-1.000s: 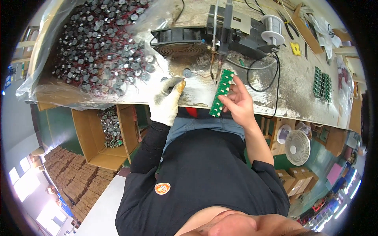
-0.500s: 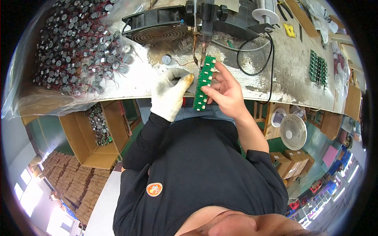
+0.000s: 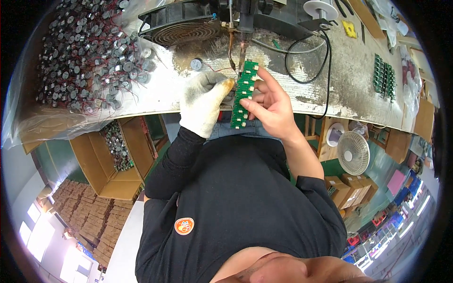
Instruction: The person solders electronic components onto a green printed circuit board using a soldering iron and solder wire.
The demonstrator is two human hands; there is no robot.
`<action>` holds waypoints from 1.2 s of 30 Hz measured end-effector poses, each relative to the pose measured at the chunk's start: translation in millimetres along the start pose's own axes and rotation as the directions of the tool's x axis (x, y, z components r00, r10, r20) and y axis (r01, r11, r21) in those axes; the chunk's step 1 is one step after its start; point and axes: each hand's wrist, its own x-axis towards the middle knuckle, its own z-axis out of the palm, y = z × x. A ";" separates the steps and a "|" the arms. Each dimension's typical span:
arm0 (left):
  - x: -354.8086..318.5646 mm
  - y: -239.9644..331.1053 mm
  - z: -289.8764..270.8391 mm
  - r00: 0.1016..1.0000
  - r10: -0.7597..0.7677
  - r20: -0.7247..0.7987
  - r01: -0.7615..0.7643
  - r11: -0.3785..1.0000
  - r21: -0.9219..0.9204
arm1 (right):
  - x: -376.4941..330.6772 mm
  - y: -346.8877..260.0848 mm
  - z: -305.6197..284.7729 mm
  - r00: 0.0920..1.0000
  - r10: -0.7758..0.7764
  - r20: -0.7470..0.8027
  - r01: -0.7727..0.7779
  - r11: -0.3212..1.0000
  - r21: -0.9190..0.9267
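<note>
In my right hand is a long green circuit board strip with small pale parts along it, held upright-slanted between thumb and fingers. My left hand, in a whitish glove with a stained fingertip, is closed in a pinch just left of the strip. Whatever sits between its fingertips is too small to make out. Just beyond the strip's far end, a soldering iron points down from its holder, with a thin metal tube beside it. A small round grey component lies left of it on the bench, its red wire trailing toward the tip.
A big heap of round components with red wires covers the bench's left side. Behind my hands stand a black fan and a solder spool. A black cable loops at right, before more green boards.
The whole view has shifted slightly, moving the bench up in the picture. My gloved left fingertips are a little closer to the strip; the right hand's grip is unchanged.
</note>
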 end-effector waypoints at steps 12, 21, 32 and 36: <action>-1.2 -1.0 -0.5 0.999 -0.024 0.036 0.024 1.000 0.007 | -1.9 -0.8 0.3 1.000 -0.013 -0.011 0.012 0.999 -0.029; -3.2 -4.8 -0.6 0.999 -0.051 0.016 0.050 0.997 0.050 | -5.2 1.5 1.8 1.000 -0.005 -0.008 0.005 1.000 0.009; -7.3 4.5 0.7 0.999 -0.014 0.036 0.009 0.988 0.157 | -5.9 -0.9 -0.6 0.999 0.029 0.019 -0.030 0.998 0.048; -4.6 2.3 0.8 0.999 0.006 0.053 -0.011 0.995 0.101 | -5.2 2.1 -1.8 1.000 0.016 0.006 -0.016 1.000 0.014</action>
